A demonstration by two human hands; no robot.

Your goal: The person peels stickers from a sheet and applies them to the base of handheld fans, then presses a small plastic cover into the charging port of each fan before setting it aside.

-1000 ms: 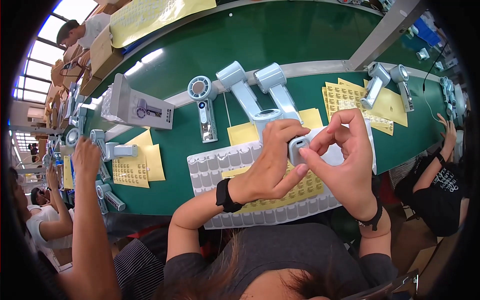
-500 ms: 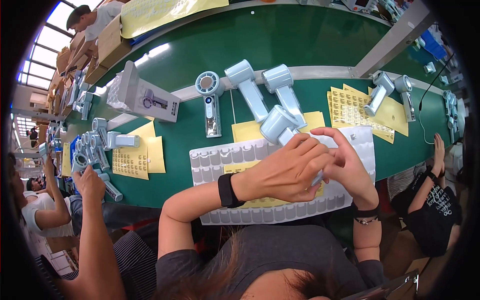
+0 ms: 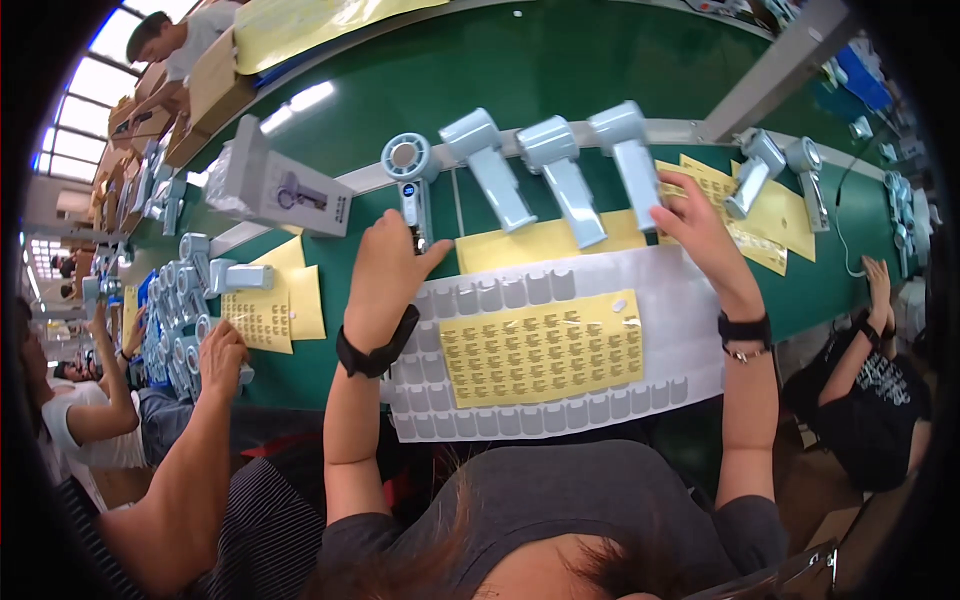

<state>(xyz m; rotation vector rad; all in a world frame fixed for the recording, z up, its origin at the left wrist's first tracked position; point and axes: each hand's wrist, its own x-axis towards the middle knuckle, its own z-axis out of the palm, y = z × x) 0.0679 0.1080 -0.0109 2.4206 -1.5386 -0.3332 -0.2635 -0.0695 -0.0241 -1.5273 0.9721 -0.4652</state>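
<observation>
My left hand (image 3: 382,280) reaches to the handheld fan (image 3: 406,157) with a round grille and small display. Its thumb is spread out, and the lower handle lies between thumb and fingers; fingertips are partly hidden. At the right end of a row, a light blue handheld fan (image 3: 625,150) lies on the table with its handle toward me. Beside that handle is my right hand (image 3: 700,225), fingers apart, thumb by the lower end. Two similar fans, one left (image 3: 488,165) and one middle (image 3: 562,170), lie between my hands. Before me is a white sticker sheet (image 3: 680,330) with grey labels, under a yellow label sheet (image 3: 540,345).
A white box (image 3: 290,190) with a fan picture stands at left. Several fans (image 3: 180,290) crowd the far left by a co-worker's hand (image 3: 222,355). Yellow sheets (image 3: 790,225) and two fans lie right. Another person's hands (image 3: 878,285) rest at the right edge.
The fan that was between my hands now lies at the row's right end. My hands have parted: the left moved to the grille fan, the right to the placed fan.
</observation>
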